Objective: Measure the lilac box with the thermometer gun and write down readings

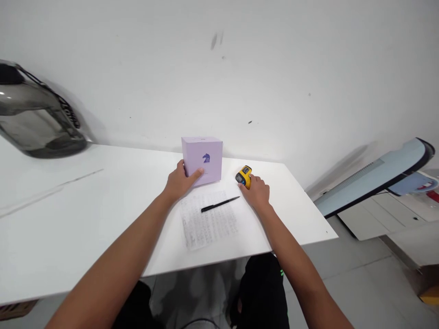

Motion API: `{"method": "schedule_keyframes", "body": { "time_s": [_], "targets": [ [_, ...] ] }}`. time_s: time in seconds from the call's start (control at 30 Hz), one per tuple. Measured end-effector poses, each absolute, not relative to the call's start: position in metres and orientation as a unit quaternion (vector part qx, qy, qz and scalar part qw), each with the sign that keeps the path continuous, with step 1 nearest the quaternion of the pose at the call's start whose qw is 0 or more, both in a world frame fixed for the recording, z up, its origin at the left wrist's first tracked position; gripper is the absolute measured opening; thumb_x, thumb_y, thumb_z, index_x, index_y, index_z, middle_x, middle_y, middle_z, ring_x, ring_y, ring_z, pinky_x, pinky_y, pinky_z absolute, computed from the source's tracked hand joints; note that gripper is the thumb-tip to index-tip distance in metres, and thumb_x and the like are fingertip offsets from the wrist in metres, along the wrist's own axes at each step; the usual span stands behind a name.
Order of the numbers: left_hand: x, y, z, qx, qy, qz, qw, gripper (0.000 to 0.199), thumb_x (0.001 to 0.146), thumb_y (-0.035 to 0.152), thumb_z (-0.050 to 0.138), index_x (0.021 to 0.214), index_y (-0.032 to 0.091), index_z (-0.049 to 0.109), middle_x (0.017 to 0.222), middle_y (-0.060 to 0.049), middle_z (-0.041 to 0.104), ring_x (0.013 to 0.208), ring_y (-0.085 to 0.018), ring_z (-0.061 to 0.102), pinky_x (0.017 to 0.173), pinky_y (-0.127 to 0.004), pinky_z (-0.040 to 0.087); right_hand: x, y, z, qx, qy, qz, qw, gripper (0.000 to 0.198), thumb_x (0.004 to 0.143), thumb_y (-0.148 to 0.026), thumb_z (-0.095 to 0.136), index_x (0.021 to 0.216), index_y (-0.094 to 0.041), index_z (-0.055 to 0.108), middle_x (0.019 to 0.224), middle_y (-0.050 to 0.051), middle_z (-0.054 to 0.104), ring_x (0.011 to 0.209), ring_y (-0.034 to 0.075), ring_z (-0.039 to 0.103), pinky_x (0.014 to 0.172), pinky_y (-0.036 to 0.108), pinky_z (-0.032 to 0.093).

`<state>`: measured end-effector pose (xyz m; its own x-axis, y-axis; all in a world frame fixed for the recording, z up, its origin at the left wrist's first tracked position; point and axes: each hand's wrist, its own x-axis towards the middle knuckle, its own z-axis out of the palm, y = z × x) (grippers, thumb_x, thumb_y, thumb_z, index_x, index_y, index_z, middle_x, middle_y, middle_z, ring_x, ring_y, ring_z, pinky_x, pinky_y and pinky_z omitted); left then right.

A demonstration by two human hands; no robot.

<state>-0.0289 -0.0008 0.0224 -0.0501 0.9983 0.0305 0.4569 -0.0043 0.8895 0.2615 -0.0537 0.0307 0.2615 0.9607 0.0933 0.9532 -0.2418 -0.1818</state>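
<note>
My left hand (181,179) grips the lower left part of a lavender box (211,163), thumb on its front face and fingers along its left side. The box stands upright on the white table near the wall, with a dark blue horse-head mark on its front. My right hand (256,191) is closed on a small yellow-and-black handheld device (244,175) with a display, much like a digital tape measure. Between my forearms lies a sheet of paper (207,230) covered in rows of blurred writing. A black pen (219,204) rests across its upper part.
A large grey see-through bottle (37,119) with a strap stands at the far left of the white table (113,196). The wall is close behind. Beyond the table's right edge are a pale blue panel with a dark rim (380,176) and white cabinets (384,214).
</note>
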Motion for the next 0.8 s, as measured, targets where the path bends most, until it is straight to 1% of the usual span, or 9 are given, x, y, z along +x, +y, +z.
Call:
{"method": "schedule_keyframes", "body": {
  "time_s": [0.17,0.3,0.47,0.67,0.8],
  "targets": [
    [-0.029,-0.002,0.0235,0.591,0.616,0.385,0.351,0.098,0.086,0.086,0.077,0.161,0.025,0.055,0.164,-0.023,0.076,0.15,-0.048,0.075,0.126,-0.065,0.061,0.2681,-0.0542,0.0328,-0.778,-0.616,0.049,0.111,0.061,0.116,-0.041,0.06,0.172,-0.017,0.061,0.173,0.022,0.066,0.154,0.037,0.065,0.117,0.045,0.051],
    [-0.0295,-0.0024,0.023,0.595,0.612,0.388,0.348,0.098,0.087,0.086,0.076,0.161,0.026,0.056,0.162,-0.021,0.077,0.149,-0.046,0.076,0.124,-0.062,0.063,0.2699,-0.0541,0.0318,-0.773,-0.624,0.049,0.108,0.062,0.114,-0.039,0.061,0.171,-0.016,0.061,0.175,0.021,0.064,0.155,0.037,0.065,0.116,0.045,0.053],
    [-0.0288,-0.0024,0.0223,0.592,0.614,0.39,0.348,0.102,0.086,0.087,0.077,0.164,0.027,0.054,0.164,-0.02,0.077,0.151,-0.046,0.074,0.126,-0.061,0.062,0.2688,-0.0534,0.0292,-0.771,-0.626,0.031,0.109,0.06,0.115,-0.04,0.063,0.17,-0.018,0.061,0.172,0.021,0.066,0.152,0.038,0.065,0.113,0.046,0.054],
    [-0.0275,-0.003,0.0239,0.589,0.618,0.387,0.348,0.101,0.086,0.085,0.076,0.164,0.025,0.055,0.164,-0.022,0.075,0.15,-0.048,0.075,0.126,-0.064,0.061,0.2657,-0.0516,0.0327,-0.77,-0.632,0.029,0.082,0.055,0.118,-0.035,0.057,0.169,-0.015,0.061,0.166,0.022,0.069,0.147,0.038,0.067,0.114,0.047,0.052],
    [-0.0278,-0.0027,0.0234,0.593,0.611,0.39,0.351,0.101,0.086,0.086,0.076,0.164,0.026,0.054,0.164,-0.022,0.076,0.15,-0.048,0.075,0.127,-0.066,0.06,0.2643,-0.0519,0.0344,-0.77,-0.632,0.029,0.077,0.052,0.118,-0.034,0.057,0.167,-0.017,0.063,0.163,0.02,0.072,0.144,0.038,0.068,0.113,0.045,0.05]
  ]
}}
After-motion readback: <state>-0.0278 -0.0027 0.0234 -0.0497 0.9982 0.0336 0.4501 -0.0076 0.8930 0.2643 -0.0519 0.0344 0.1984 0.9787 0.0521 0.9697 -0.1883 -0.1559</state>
